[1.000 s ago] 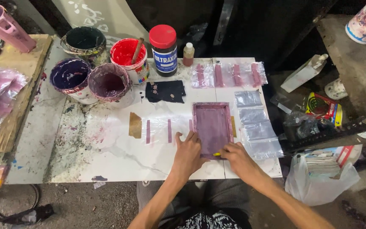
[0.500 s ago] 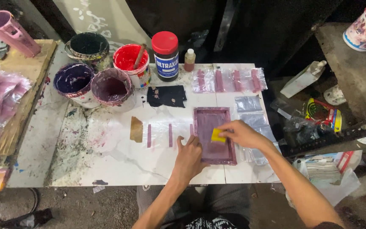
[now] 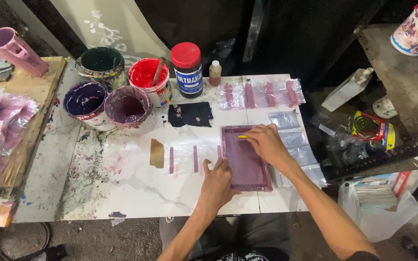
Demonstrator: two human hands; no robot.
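A small purple printing screen frame (image 3: 246, 162) lies flat on the white table (image 3: 136, 188), near its right part. My left hand (image 3: 217, 182) presses on the frame's lower left edge, fingers spread. My right hand (image 3: 266, 142) grips a small yellow squeegee (image 3: 242, 137) at the frame's far end, touching the mesh. Left of the frame lies a clear plastic bag (image 3: 185, 158) with purple printed stripes.
Several ink tubs stand at the back left: purple (image 3: 84, 100), mauve (image 3: 127, 105), red with a stick (image 3: 147, 79), dark green (image 3: 102, 61). A red-lidded jar (image 3: 187, 63), small bottle (image 3: 215, 73), black rag (image 3: 190, 114), printed bags (image 3: 262, 94), blank bags (image 3: 298, 150) and a wooden board (image 3: 22, 116).
My right hand has slid the yellow squeegee from the frame's near edge up to its far end. My left hand has stayed on the frame's lower left edge.
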